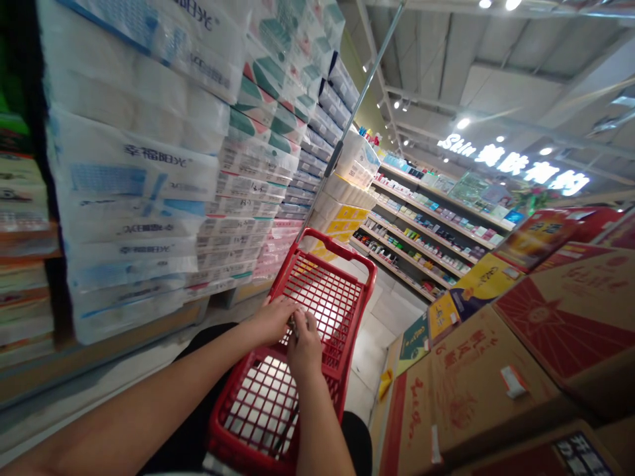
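A red plastic shopping basket [370, 284] with grid walls stands tilted in front of me, between my legs. My left hand [274, 320] reaches over its middle from the left, fingers curled and closed. Against it, my right hand [304, 345] is also closed, its fingertips meeting the left ones. A small dark bit shows between the fingers, too covered to name. Through the grid I see mostly pale floor tiles, with a thin dark strip low down beside my right wrist.
Tall stacks of wrapped tissue packs [143, 178] line the left side. Printed cardboard cartons [471, 377] crowd the right. Farther ahead stand shelves [421, 225] of small bottles and boxes under a lit sign [516, 162]. A slanting metal pole [370, 82] rises beside the stacks.
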Available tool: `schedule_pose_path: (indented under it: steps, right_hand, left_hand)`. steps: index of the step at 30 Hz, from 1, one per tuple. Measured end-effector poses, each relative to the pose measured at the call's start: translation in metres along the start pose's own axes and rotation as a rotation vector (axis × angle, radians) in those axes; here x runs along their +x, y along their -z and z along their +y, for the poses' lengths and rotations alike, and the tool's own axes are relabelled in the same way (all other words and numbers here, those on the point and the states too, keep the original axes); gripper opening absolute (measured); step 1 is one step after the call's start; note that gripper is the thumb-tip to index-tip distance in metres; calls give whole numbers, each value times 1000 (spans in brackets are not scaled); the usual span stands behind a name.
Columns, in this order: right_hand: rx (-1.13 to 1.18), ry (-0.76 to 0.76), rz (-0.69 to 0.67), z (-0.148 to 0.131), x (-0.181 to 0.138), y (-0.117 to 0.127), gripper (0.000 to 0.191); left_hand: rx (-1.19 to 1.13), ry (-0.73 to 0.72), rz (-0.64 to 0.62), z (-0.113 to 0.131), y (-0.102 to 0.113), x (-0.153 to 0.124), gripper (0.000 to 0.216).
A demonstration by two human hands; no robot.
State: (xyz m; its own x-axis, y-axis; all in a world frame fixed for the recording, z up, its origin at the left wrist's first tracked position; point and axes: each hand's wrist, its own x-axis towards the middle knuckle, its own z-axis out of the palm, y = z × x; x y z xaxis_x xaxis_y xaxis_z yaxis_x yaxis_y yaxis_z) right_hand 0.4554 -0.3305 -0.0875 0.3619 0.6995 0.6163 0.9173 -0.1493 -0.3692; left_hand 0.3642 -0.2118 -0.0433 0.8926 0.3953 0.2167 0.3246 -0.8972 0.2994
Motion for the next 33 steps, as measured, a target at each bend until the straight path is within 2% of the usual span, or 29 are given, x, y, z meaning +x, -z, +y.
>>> schedule_pose_path:
  steps: [3, 6, 13, 18, 21, 25, 27, 30, 33]
  right_hand:
    - [48, -26, -10, 3, -2, -1, 62]
    - [70, -30, -8, 4, -4, -2, 61]
    - [-2, -18, 18, 4, -4, -7, 58]
    - [-210, 4, 55, -2, -5, -12, 48]
    - [-270, -62, 60, 0, -7, -14, 54]
    - [-201, -140, 136, 8, -8, -17, 58]
    - [-147, -109, 143, 13, -8, -18, 60]
    - [-61, 14, 79, 19, -7, -16, 59]
    - [-41, -52, 168, 25, -6, -11, 56]
  left_hand:
    - [5, -40, -86, -1, -8, -20, 83]
    - [94, -68, -133, -4, -17, -35, 91]
    - [278, -87, 45, -9, -37, -36, 70]
    - [378, -165, 216, -14, -52, -33, 57]
    - [396, -157, 288, -15, -58, -32, 55]
    - [344, -146, 265, -14, -60, -33, 57]
    - [307, -139, 241, -12, -60, -33, 59]
    - [296, -128, 227, -10, -62, -33, 60]
    - [337, -121, 226, -9, -67, -31, 57]
